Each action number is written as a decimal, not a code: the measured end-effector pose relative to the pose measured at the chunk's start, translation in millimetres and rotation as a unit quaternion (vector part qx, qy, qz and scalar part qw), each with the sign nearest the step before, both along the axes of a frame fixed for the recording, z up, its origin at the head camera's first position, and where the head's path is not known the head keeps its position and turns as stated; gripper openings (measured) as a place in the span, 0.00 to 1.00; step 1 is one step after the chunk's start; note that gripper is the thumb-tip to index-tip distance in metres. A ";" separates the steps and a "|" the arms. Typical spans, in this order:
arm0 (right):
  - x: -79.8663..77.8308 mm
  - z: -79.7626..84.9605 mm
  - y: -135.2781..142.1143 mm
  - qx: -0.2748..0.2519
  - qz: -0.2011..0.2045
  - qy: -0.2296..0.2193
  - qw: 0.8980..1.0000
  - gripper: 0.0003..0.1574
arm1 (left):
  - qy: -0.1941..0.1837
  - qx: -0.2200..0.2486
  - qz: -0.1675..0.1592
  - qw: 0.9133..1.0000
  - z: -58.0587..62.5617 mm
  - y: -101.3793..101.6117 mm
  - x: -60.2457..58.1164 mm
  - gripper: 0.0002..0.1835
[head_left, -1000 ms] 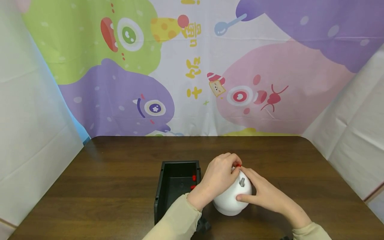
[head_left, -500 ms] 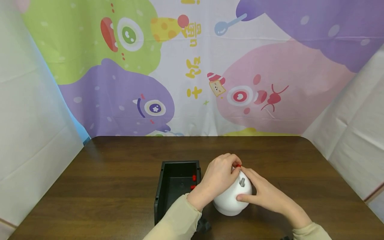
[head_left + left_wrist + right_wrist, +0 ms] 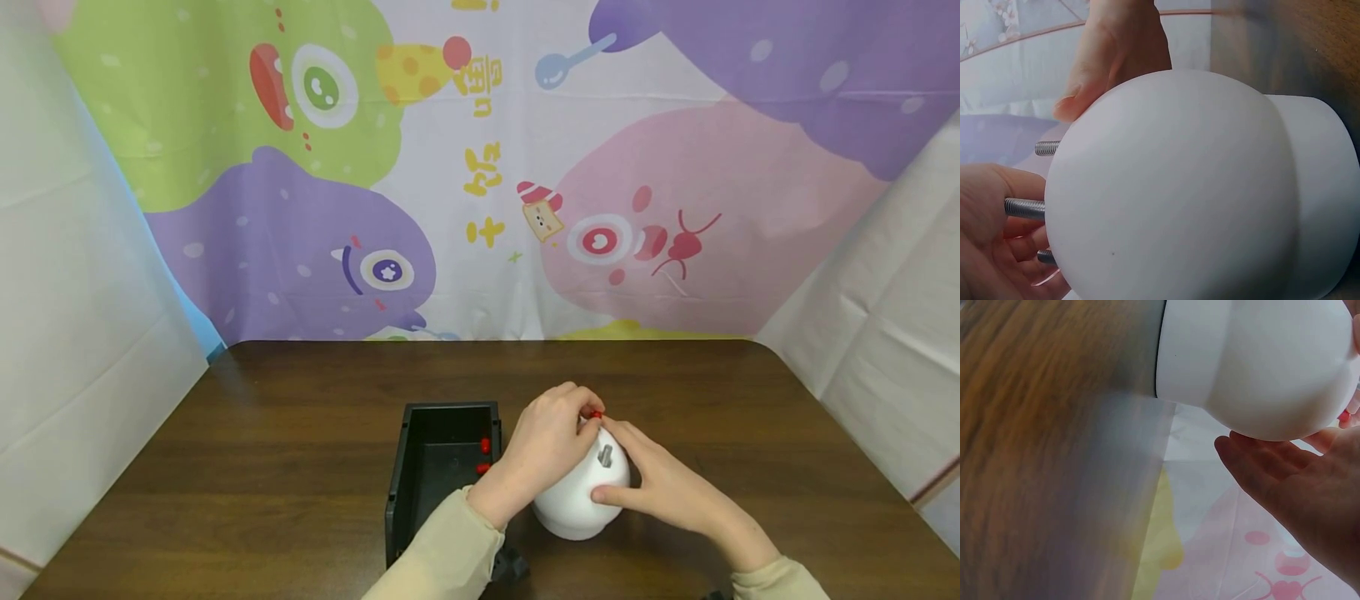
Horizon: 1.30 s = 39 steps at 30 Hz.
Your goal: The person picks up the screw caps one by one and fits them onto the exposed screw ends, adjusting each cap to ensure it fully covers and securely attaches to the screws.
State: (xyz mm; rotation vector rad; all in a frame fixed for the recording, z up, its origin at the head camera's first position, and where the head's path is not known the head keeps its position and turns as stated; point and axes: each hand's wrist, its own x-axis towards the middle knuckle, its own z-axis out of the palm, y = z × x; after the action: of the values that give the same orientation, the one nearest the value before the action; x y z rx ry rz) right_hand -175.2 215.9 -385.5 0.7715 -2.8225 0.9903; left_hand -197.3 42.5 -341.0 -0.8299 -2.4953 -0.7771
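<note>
A white ball-shaped body [image 3: 573, 500] on a short round base stands on the table, with threaded metal studs [image 3: 1025, 209] sticking out of its top. At that top my left hand [image 3: 551, 437] pinches a small red cap [image 3: 596, 414], mostly hidden by the fingers. My right hand [image 3: 663, 483] holds the ball from the right, thumb on the near side and fingers along the far side. One bare stud [image 3: 605, 456] shows between the hands. In the right wrist view, the fingers [image 3: 1266, 456] lie against the ball's side, and a bit of red [image 3: 1344, 416] shows near the top.
Left of the ball is a black tray [image 3: 452, 406] with small red pieces [image 3: 485, 446] along its right side. A dark object [image 3: 510, 565] lies beside the left sleeve; another [image 3: 716, 596] shows at the bottom edge. A printed cloth [image 3: 480, 275] hangs behind the table.
</note>
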 end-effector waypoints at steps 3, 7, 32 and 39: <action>-0.4 -0.3 0.6 -0.003 0.004 -0.004 1.000 0.49 | 0.001 -0.002 0.005 1.000 -0.1 0.9 0.5 0.05; -0.7 -0.2 1.2 -0.005 0.006 -0.006 1.000 0.49 | 0.001 -0.003 0.008 1.000 -0.8 2.3 0.8 0.05; 0.1 -0.6 0.3 -0.008 0.006 -0.004 1.000 0.49 | -0.050 -0.007 0.010 0.999 -2.0 -1.3 1.6 0.14; -0.1 -0.9 0.2 -0.011 0.009 -0.006 1.000 0.49 | -0.047 -0.008 0.008 0.999 -2.2 -3.5 2.1 0.14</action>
State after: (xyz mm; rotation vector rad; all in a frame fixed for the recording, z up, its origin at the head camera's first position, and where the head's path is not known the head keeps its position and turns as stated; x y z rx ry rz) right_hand -175.2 216.1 -386.4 0.7941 -2.8147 1.0294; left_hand -195.2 38.9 -343.3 -0.7942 -2.5896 -0.8099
